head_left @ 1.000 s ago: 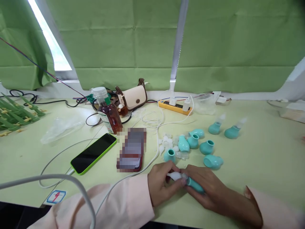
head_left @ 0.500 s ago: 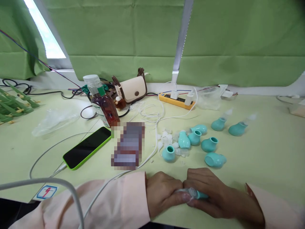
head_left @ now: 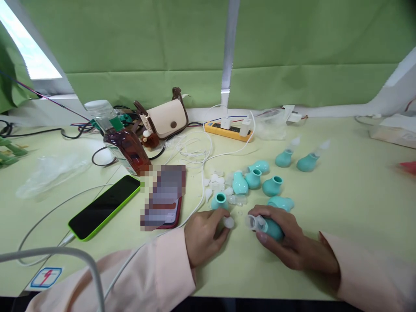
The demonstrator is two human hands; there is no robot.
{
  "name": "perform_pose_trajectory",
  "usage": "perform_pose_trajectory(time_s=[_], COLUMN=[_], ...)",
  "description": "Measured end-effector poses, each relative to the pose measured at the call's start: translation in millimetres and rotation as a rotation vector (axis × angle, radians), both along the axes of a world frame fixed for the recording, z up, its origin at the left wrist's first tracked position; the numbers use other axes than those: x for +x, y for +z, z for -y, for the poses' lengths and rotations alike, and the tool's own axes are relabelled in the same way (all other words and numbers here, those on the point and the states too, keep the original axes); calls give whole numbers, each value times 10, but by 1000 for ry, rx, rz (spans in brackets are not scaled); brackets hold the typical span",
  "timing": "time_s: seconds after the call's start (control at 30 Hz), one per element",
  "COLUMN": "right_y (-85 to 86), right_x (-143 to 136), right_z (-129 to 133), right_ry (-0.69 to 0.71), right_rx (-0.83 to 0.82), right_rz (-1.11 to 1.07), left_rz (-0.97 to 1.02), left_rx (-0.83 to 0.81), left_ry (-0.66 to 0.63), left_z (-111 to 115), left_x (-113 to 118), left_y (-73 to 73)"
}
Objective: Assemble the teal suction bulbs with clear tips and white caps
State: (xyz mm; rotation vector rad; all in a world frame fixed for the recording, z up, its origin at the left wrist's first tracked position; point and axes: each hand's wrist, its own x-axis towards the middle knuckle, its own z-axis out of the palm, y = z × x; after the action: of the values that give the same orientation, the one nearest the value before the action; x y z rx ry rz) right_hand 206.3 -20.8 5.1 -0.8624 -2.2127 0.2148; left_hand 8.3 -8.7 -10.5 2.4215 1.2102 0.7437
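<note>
My right hand [head_left: 286, 238] is wrapped round a teal bulb [head_left: 273, 229] with a clear, open-ended connector [head_left: 255, 222] on it, pointing left. My left hand [head_left: 208, 236] pinches a small translucent white piece [head_left: 229, 222] between thumb and fingers, a short gap away from the connector. Just behind the left fingers stands an open teal bulb [head_left: 220, 200]. Several more teal bulbs [head_left: 240, 183] lie or stand behind my hands, beside a pile of small white and clear parts [head_left: 217, 182]. Two teal bulbs with clear tips [head_left: 308, 161] stand farther back on the right.
On the left lie a green-edged phone [head_left: 105, 206] and a partly blurred red phone [head_left: 165, 199]. Behind them are a bottle [head_left: 125, 145] and a cream bag [head_left: 169, 119]. White cables [head_left: 203, 167] run from an orange power strip [head_left: 229, 131] across the table.
My hands have moved apart; the white piece is now away from the connector on the bulb. The camera view has shifted to the right, and a red blur appears at the right edge.
</note>
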Motion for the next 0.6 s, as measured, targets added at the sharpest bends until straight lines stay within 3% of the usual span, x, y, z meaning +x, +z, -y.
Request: perform_pose_trajectory(time_s=[0.2,0.37,0.6], right_y=[-88,-84,-75], right_x=[-47,-111,-145], right_z=[-17,-58,-7], right_ry=[-64,27,138], right_rx=[-115,-52,24], right_rz=[53,12,9], left_rz=[10,63,135], left_rx=[-36,-40,52], left_ry=[7,4,-123], left_z=[-10,39,114], left_x=[-3,1,-20], left_y=[-29,18,131])
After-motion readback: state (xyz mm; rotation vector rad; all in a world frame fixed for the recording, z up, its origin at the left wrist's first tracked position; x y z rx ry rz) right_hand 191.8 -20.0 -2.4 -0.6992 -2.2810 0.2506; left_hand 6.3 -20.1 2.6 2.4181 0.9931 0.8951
